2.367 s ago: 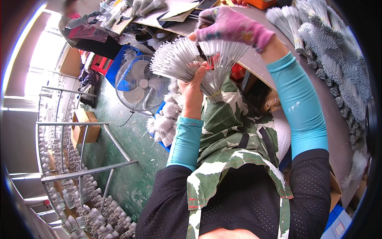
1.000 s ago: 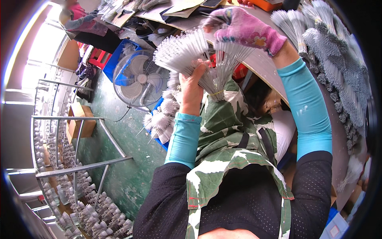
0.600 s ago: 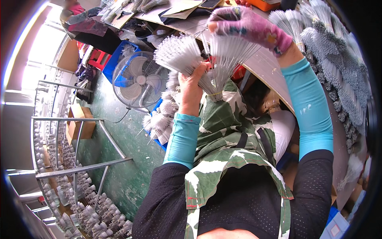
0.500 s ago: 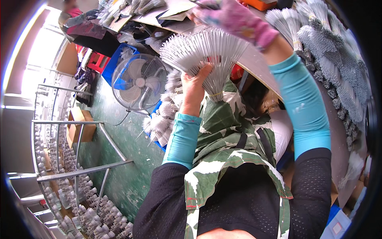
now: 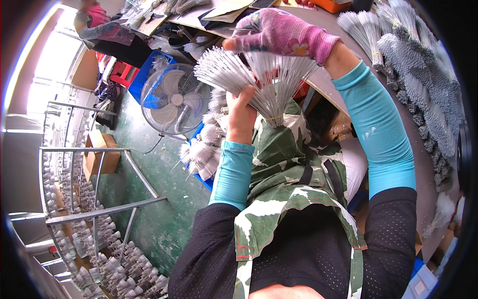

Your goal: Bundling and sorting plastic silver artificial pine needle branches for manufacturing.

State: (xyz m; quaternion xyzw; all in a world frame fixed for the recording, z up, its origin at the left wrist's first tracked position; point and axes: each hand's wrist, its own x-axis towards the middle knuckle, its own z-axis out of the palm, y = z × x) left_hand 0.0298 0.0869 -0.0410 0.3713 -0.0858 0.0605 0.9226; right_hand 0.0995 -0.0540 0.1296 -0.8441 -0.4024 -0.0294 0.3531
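Observation:
My left hand grips the lower end of a fanned bundle of thin silver-grey sticks, held up in front of my chest. The sticks spread out like a fan toward the upper left. My right hand, in a pink flowered fingerless glove, lies across the top of the fan with fingers spread over the stick tips. Both forearms wear turquoise sleeves. I wear a green camouflage apron.
More tied bundles of grey sticks lie on the table at the right. A standing fan is on the green floor at the left, next to a blue crate. Metal racks hold white bundles. Another person sits at top left.
The fan of sticks has been spread and turned in my hands. My right hand shifted across the stick tips while the left kept its grip at the base.

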